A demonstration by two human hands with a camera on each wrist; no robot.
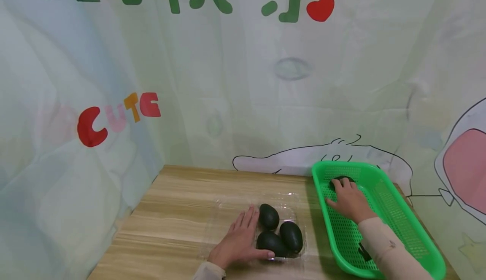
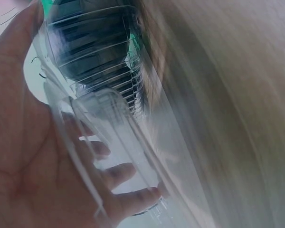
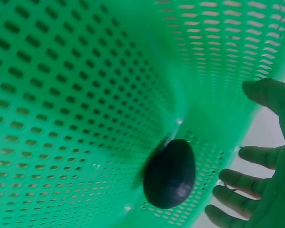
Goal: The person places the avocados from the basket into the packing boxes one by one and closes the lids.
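Observation:
Three dark avocados [image 1: 291, 236] sit in a clear plastic clamshell box [image 1: 287, 212], its lid folded out flat on the left. My left hand [image 1: 237, 240] rests along the box's left side, fingers straight and thumb stretched across the front edge. In the left wrist view, clear plastic covers part of those fingers. My right hand [image 1: 350, 200] reaches into a green basket [image 1: 351, 164], fingertips over another avocado [image 3: 170, 175] at the far end. The right wrist view shows the fingers spread and apart beside this avocado, holding nothing.
Under the box and basket is a wood-grain table [image 1: 163, 212]. A printed cloth [image 1: 235, 90] hangs behind the table's far edge and on both sides. The basket's tall perforated walls surround the right hand, close to the table's right edge.

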